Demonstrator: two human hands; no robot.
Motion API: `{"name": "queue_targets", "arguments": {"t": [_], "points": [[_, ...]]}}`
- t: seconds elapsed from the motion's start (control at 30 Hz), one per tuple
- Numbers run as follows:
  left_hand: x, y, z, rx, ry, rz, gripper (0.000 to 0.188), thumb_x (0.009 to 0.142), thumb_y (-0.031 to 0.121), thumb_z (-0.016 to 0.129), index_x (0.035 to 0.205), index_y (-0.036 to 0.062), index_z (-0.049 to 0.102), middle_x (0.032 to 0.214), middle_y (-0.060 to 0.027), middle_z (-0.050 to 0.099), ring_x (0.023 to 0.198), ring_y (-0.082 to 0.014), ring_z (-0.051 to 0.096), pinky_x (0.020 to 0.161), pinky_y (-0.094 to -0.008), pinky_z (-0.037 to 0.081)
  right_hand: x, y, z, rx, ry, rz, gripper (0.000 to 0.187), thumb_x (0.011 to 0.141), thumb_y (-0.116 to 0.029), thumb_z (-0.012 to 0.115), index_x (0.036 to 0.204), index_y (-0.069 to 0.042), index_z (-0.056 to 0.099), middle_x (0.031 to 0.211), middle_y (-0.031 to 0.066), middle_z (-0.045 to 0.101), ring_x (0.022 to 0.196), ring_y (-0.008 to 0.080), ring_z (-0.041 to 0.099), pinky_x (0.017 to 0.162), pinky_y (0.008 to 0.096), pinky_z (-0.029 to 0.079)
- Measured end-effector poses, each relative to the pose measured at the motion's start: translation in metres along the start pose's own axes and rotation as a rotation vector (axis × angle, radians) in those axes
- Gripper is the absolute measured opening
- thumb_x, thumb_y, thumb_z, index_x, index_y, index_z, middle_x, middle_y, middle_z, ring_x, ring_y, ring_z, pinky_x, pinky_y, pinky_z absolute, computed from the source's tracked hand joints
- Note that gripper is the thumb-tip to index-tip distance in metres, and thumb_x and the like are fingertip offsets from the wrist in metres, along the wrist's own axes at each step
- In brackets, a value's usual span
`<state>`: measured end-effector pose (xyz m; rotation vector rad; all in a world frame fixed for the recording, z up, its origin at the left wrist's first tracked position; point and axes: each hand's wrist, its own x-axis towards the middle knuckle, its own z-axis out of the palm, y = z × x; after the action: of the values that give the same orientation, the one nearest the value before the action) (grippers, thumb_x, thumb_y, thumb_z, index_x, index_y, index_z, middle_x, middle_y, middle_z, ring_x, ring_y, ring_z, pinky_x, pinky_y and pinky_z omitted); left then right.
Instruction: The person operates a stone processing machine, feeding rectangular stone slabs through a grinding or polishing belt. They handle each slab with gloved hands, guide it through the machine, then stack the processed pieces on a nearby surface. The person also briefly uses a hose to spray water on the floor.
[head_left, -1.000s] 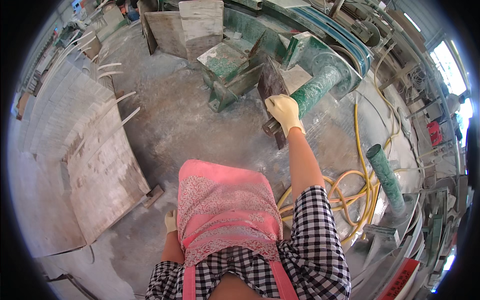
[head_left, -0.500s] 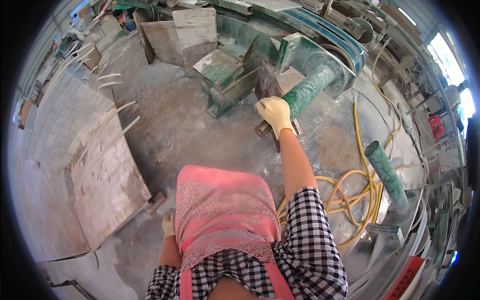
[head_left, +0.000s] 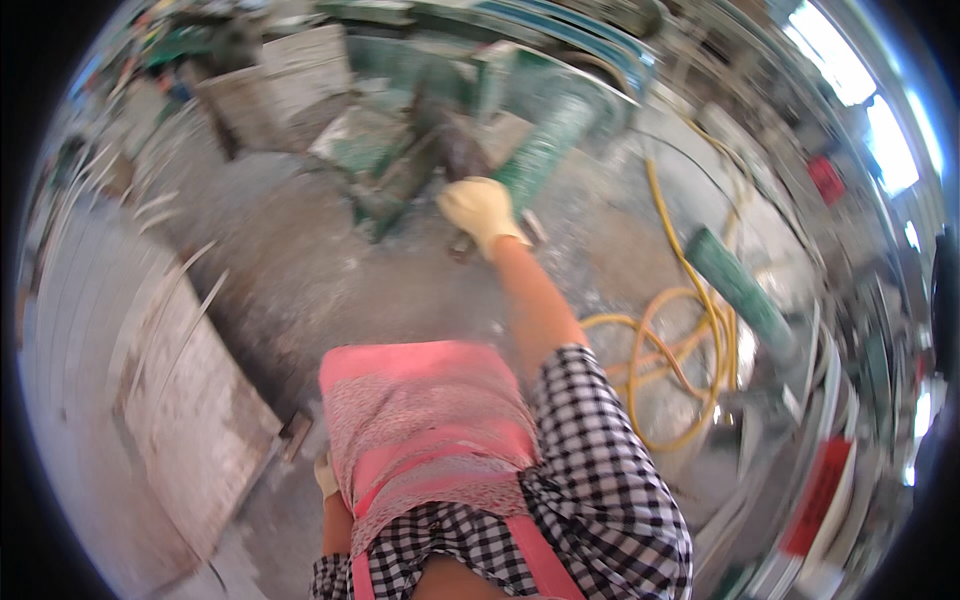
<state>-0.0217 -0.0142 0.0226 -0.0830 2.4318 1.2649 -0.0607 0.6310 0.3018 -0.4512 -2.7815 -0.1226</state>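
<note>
Head view, smeared by blur, worst toward the upper rim. Right hand (head_left: 482, 212), in a cream glove, reaches to the near end of the green cylinder (head_left: 548, 148) in the upper middle of the frame; fingers curled under, palm side hidden, so I cannot tell whether it grasps the cylinder's end or only rests there. Dull stub (head_left: 462, 247) pokes out below the glove, too blurred to name. Left hand (head_left: 326, 476), gloved too, low and left of centre, partly covered by the pink apron (head_left: 430, 430); fingers unreadable, cannot say clenched or loose. Dark plate (head_left: 462, 155) just behind the right hand, with a green metal frame (head_left: 375, 150) to its left; both crowd that side. Pale panels (head_left: 305, 75) lean at upper left. Yellow hose (head_left: 650, 440) loops on the floor right of the checked sleeve (head_left: 610, 430), a second green cylinder (head_left: 740, 285) tilted just beyond. Left side taken up by a stained board (head_left: 195, 430) and thin white strips (head_left: 205, 300), the board's edge slanting down to a small block (head_left: 296, 436). Grey floor (head_left: 390, 290) runs between that edge and the frame, down to the apron.
</note>
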Motion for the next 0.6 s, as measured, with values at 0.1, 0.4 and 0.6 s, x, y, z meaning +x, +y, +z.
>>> {"name": "queue_targets", "arguments": {"t": [0.1,0.4,0.6], "points": [[-0.003,0.019,-0.003,-0.125,-0.077,-0.116,0.031,0.096,0.028,0.061,0.107,0.0,0.071,0.098,-0.0175,0.072,0.093,-0.0296,0.07,0.082,-0.0399,0.053,0.0,0.002,0.003,-0.037,0.025,-0.049,0.023,0.084,-0.021,0.06,0.067,-0.015,0.075,0.075,0.0057,0.073,0.077,0.0269,0.072,0.066,0.0418,0.057],[0.014,0.013,-0.012,0.075,-0.004,-0.152,0.042,0.094,0.032,0.061,0.126,0.0047,0.063,0.127,-0.0152,0.064,0.115,-0.0297,0.064,0.094,-0.0392,0.053,0.004,-0.002,0.01,0.153,0.118,0.122,0.03,0.083,-0.031,0.059,0.066,-0.012,0.074,0.072,0.0078,0.071,0.074,0.0294,0.069,0.072,0.0425,0.054],[0.11,0.067,-0.074,1.483,-0.161,0.02,0.053,0.093,0.035,0.062,0.139,0.0079,0.058,0.145,-0.0137,0.058,0.129,-0.0297,0.06,0.101,-0.0388,0.052,0.004,-0.006,0.0,0.035,-0.054,0.044,0.018,0.08,-0.02,0.063,0.079,-0.02,0.081,0.082,-0.0001,0.076,0.086,0.0233,0.074,0.064,0.0391,0.056]]}}
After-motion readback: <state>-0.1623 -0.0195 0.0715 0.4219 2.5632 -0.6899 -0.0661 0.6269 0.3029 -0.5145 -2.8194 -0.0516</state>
